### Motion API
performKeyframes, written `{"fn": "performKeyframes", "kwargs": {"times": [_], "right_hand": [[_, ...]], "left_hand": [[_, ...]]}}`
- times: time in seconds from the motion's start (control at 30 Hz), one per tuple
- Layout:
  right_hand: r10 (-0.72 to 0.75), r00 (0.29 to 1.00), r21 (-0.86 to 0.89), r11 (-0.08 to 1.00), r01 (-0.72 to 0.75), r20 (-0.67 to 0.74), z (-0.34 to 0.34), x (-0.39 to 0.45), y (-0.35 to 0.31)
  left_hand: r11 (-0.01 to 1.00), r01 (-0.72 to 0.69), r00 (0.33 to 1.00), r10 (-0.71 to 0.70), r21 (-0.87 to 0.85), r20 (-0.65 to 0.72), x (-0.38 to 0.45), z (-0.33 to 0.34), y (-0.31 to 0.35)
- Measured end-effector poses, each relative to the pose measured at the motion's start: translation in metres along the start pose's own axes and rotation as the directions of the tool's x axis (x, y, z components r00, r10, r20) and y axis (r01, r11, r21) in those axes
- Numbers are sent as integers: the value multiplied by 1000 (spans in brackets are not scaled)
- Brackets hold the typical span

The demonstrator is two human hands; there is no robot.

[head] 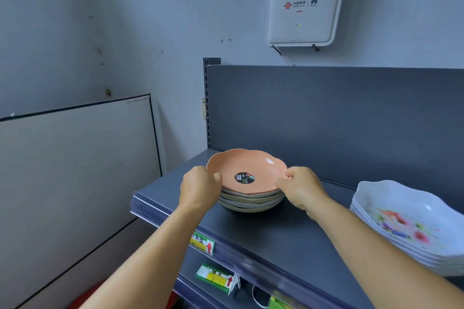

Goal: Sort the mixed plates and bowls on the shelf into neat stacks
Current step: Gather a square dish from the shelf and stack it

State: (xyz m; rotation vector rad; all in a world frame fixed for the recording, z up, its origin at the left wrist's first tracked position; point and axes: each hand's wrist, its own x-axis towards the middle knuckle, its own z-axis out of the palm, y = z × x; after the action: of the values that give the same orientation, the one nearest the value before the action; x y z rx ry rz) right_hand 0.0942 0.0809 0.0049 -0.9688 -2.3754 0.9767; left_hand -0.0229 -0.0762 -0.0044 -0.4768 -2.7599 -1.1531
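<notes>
Both hands are on the pink plate (247,173), the scalloped one with a round black sticker in its middle, which sits on top of a short stack of pale bowls (251,202) near the left end of the grey shelf (288,233), a little back from its front edge. The left hand (200,187) has a narrow grip on the plate's left rim, fingers curled under and thumb on top; the right hand (300,187) pinches the right rim the same way. Whether the plate rests fully on the stack or is a touch lifted, I cannot tell from here.

Toward the right end of the shelf, well apart from this pile, stands a stack of white floral plates (401,221), already tidy.

As for trouble: the grip is only on the thin rim at each side, so a slip of either hand would tip the plate and let it clatter onto the bowls or off the front edge. The bowls beneath look slightly uneven in their nesting, so I would guess that dragging the plate sideways rather than lifting it straight could pull the upper bowl askew. The shelf's left end is close, too, and a nudge that way might send the whole pile over.
</notes>
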Motion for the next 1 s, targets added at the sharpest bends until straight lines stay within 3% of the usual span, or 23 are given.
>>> {"fn": "performKeyframes", "kwargs": {"times": [0.17, 0.3, 0.43, 0.53, 0.8, 1.0], "right_hand": [[1, 1000, -47, 999, 0, 15, 2, -4, -2], [-79, 996, -157, 984, 84, 38, -8, -19, -3], [-223, 972, -324, 916, 236, 77, -29, -47, 4], [-250, 966, -443, 861, 251, 62, -50, -67, 19], [-163, 986, -575, 810, 117, -30, -123, -121, 85], [-44, 993, -575, 818, -25, -105, -188, -179, 140]], "left_hand": [[990, -48, 999, 45, 131, 27, -8, -3, 4], [925, -231, 973, 222, 302, 65, -33, -5, 23], [781, -523, 853, 477, 341, 214, -63, 6, 46], [679, -650, 760, 573, 341, 306, -82, 20, 65], [542, -810, 584, 708, 223, 398, -149, 55, 118], [476, -872, 474, 765, 114, 436, -223, 78, 171]]}}
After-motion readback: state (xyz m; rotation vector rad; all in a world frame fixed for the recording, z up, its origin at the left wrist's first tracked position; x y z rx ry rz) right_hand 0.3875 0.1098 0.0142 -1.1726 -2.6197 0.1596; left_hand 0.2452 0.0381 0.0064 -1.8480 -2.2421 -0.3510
